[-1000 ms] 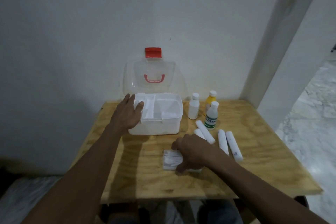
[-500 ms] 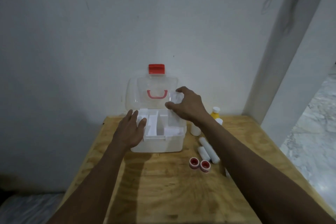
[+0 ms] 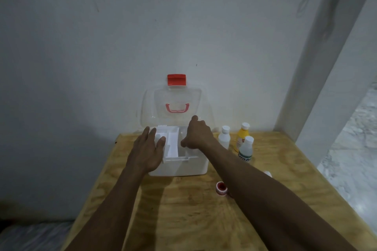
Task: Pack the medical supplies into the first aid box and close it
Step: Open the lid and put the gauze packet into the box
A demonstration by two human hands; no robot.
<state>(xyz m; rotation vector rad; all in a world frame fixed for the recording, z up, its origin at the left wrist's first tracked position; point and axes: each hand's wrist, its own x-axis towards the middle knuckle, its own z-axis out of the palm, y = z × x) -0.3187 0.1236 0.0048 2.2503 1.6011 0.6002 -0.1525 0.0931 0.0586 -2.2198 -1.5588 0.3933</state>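
Note:
The white first aid box (image 3: 183, 167) stands open at the back of the wooden table (image 3: 193, 220). Its clear lid (image 3: 177, 96) with a red latch (image 3: 176, 80) leans on the wall. My left hand (image 3: 146, 153) lies flat on the box's left rim, fingers apart. My right hand (image 3: 199, 134) reaches into the right compartment with its fingers curled down; what they hold is hidden. Right of the box stand a white bottle (image 3: 224, 137), a yellow bottle (image 3: 242, 136) and a green-labelled bottle (image 3: 246, 150). A red-cored tape roll (image 3: 221, 188) lies in front.
My right forearm covers most of the white bandage rolls; only one end (image 3: 268, 173) shows. The wall is close behind the box, and a white pillar (image 3: 318, 87) rises at the right. The table's right edge drops to a marble floor (image 3: 350, 159).
My right hand left the table front with a white packet, carried it over the box and has now sunk into the right compartment. My left hand stayed on the box.

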